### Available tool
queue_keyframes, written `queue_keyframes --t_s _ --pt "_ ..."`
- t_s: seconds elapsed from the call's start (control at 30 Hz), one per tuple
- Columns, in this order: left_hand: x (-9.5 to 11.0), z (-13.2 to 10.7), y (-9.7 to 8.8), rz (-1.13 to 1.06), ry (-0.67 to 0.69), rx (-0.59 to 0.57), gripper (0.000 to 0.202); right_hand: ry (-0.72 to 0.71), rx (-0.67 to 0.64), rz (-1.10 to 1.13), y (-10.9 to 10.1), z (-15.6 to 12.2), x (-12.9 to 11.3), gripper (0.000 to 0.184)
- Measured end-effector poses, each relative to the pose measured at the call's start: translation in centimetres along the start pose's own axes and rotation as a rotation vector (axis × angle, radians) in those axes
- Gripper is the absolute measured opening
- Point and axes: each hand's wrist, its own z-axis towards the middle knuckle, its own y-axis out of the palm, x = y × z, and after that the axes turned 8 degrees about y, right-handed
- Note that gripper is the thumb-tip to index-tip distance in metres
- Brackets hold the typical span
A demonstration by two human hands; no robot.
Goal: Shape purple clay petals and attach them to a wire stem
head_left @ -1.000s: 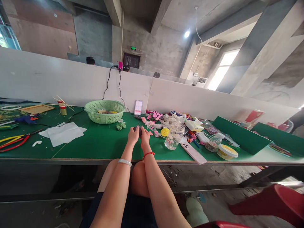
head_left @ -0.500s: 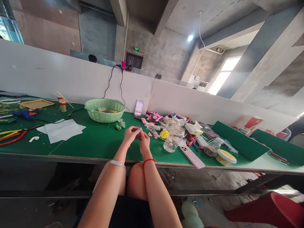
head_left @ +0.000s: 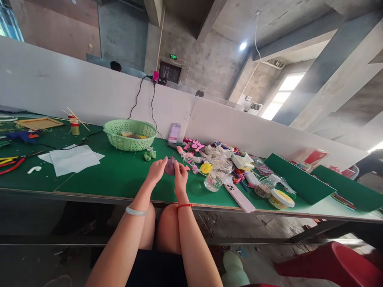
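Observation:
My left hand and my right hand meet over the green table, both pinching a small round mauve piece between their fingertips. The piece is held just above the tabletop. A pale bangle sits on my left wrist and a red string on my right. Small pink craft bits lie just behind the hands.
A green plastic basket stands at the back left, white paper sheets and red-and-yellow pliers further left. To the right are a glass jar, a pink phone, a yellow-lidded tub and a green board. A white partition runs behind.
Both hands stayed together on the small piece and turned it, so its round mauve face now shows. The view shifted slightly left and down.

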Motion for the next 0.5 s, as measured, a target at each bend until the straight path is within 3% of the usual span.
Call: queue_keyframes --t_s 0.23,0.5 --pt "1.5 -0.3 -0.6 -0.058 0.014 -0.123 0.048 -0.012 -0.127 -0.068 0.2 -0.3 -0.1 0.046" --pt "1.2 -0.6 0.3 -0.158 0.028 -0.025 0.051 -0.035 -0.077 0.023 0.9 -1.7 -0.9 0.048"
